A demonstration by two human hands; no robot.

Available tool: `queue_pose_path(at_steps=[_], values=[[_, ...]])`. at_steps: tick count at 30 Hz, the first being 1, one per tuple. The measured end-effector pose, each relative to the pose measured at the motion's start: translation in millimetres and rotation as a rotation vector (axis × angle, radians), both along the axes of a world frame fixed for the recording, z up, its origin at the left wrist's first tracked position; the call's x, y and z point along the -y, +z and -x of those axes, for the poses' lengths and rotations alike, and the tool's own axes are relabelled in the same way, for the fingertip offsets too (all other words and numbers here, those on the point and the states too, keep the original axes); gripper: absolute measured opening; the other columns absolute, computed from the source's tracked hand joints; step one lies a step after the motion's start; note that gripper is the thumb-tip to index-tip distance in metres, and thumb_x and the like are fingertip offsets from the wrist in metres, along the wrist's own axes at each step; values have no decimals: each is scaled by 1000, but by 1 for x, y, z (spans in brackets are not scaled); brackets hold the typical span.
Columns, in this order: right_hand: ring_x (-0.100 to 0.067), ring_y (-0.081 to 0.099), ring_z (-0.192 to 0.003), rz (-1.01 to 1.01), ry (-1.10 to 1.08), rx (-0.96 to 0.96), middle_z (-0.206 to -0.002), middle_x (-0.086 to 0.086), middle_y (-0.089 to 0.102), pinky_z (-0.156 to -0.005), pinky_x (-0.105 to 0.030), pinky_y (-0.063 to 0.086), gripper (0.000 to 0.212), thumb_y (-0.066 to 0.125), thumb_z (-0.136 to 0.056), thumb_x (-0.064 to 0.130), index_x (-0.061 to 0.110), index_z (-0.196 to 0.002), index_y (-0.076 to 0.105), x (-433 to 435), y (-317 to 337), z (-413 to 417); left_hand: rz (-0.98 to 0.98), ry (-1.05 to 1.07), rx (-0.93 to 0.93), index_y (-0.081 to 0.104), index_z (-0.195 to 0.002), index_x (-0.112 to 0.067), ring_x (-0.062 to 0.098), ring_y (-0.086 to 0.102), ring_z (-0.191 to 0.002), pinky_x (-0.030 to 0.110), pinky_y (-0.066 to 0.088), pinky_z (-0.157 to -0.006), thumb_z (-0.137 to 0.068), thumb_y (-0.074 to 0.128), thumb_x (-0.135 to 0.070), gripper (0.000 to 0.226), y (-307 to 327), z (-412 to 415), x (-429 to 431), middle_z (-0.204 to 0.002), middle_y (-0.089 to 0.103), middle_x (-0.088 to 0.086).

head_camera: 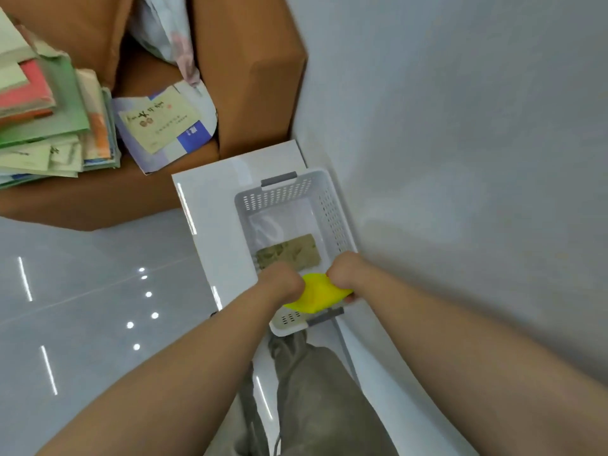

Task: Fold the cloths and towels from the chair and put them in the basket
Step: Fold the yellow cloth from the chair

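A folded yellow cloth hangs over the near end of the white perforated basket. My left hand grips its left side and my right hand grips its right side, fingers curled down around the fabric. Inside the basket lies a folded olive patterned cloth with something pale and see-through behind it. A grey-brown cloth lies bunched on the white surface just in front of the basket.
The basket stands on a white glossy table against a grey wall. A brown sofa beyond holds a stack of books and papers and a floral cloth. Shiny grey floor lies to the left.
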State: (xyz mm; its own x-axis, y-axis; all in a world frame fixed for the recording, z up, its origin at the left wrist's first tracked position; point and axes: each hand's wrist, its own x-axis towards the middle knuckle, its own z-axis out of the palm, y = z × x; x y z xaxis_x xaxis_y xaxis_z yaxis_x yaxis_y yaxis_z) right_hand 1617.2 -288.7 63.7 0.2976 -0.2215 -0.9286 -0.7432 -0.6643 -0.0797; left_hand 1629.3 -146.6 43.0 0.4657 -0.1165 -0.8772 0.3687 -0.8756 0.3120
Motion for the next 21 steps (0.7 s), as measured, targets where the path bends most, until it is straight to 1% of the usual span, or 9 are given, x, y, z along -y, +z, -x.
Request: queue_pose_path(at_steps=[2,4,8,11,13,15,17,19,21], values=[[-28,58,-56,64,120,-46,-71,-16,57,-41,-29,45,24,49,-97,7,5,-74,55,-7,-26,-10,-12,-14,-38,63,-90,-1,31,64,-106,30,43,-71,-95,45,-8,21,-28,-5,5,-110,66,17],[-28,57,-55,99,173,-53,-71,-17,57,-41,-28,43,21,47,-99,11,2,-85,59,-12,-51,-18,-58,-93,-47,64,-97,-2,31,63,-106,30,43,-71,-95,44,-10,21,-52,-12,11,-106,64,16],[-35,63,-97,90,180,-81,-116,-22,63,-66,-33,50,29,42,-102,12,-2,-116,63,-15,-94,-21,-123,-135,-101,62,-115,-2,28,60,-113,29,41,-75,-98,42,-17,30,-90,-5,15,-120,63,12],[-35,61,-114,112,126,-60,-127,-22,61,-86,-37,50,32,44,-100,12,-2,-122,62,-11,-114,-20,-163,24,-110,62,-117,0,31,60,-116,29,44,-78,-95,49,-15,30,-106,1,19,-125,62,16],[-34,59,-119,127,97,-15,-130,-21,61,-92,-34,48,33,46,-99,13,-3,-123,62,-9,-122,-19,-191,128,-73,63,-115,1,33,61,-115,31,48,-82,-91,54,-11,29,-111,5,20,-124,62,18],[-34,61,-117,128,76,32,-128,-19,64,-92,-31,48,31,48,-96,13,0,-118,66,-8,-127,-13,-209,175,-7,65,-113,0,34,62,-112,36,52,-87,-88,56,-6,27,-112,9,21,-121,63,19],[-33,61,-116,91,34,78,-128,-17,64,-97,-32,50,32,50,-92,10,6,-118,68,-6,-129,-5,-215,100,83,65,-111,-2,34,61,-112,39,53,-90,-88,54,-4,25,-113,17,23,-122,61,18],[-33,57,-122,52,7,125,-136,-13,59,-104,-34,46,44,51,-89,5,15,-130,63,-6,-129,0,-220,-39,160,62,-112,-3,34,57,-114,40,49,-94,-90,52,-2,24,-114,25,23,-128,52,15],[-33,54,-124,32,17,165,-137,-13,56,-102,-30,45,53,52,-87,1,19,-136,57,-4,-130,5,-244,-150,203,59,-113,-5,35,53,-113,42,48,-92,-89,55,-1,25,-115,30,21,-128,44,13]])
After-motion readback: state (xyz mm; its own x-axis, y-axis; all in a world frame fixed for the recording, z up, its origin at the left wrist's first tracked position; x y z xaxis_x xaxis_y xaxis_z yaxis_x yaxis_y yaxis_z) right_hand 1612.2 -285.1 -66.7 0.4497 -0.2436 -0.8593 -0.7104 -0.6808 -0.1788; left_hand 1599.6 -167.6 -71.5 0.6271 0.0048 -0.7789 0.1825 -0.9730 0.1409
